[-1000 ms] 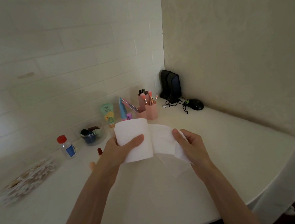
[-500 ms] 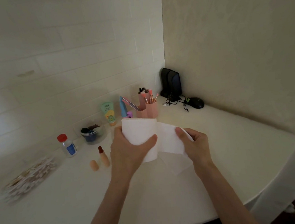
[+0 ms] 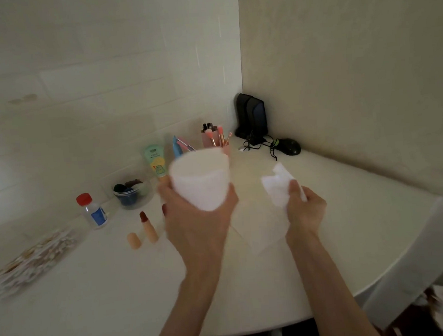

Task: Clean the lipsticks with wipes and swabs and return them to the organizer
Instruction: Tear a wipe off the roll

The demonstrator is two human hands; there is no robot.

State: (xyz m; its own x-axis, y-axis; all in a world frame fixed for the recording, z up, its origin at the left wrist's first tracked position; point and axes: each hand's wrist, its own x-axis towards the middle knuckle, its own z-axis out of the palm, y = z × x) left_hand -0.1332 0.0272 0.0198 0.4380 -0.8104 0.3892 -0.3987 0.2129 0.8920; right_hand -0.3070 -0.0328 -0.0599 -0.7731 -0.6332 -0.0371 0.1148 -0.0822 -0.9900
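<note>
Your left hand (image 3: 195, 223) is wrapped round the roll (image 3: 200, 180); your right hand (image 3: 304, 211) pinches a loose sheet (image 3: 277, 187), apart from the roll. In the head view the lipstick (image 3: 148, 228) stands upright and uncapped just left of your left hand, its cap (image 3: 134, 240) beside it. The sheet is on the far side, so I'd judge your right must reach across, or your left must first put down the roll.

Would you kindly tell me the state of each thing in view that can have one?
Lipstick: uncapped, upright.
Lipstick cap: off, standing beside it.
Paper roll: lifted, gripped by the left hand.
Paper sheet: detached from the roll, pinched by the right hand.
Small bottle: red cap on, upright.
Green tube: upright, cap down.
</note>
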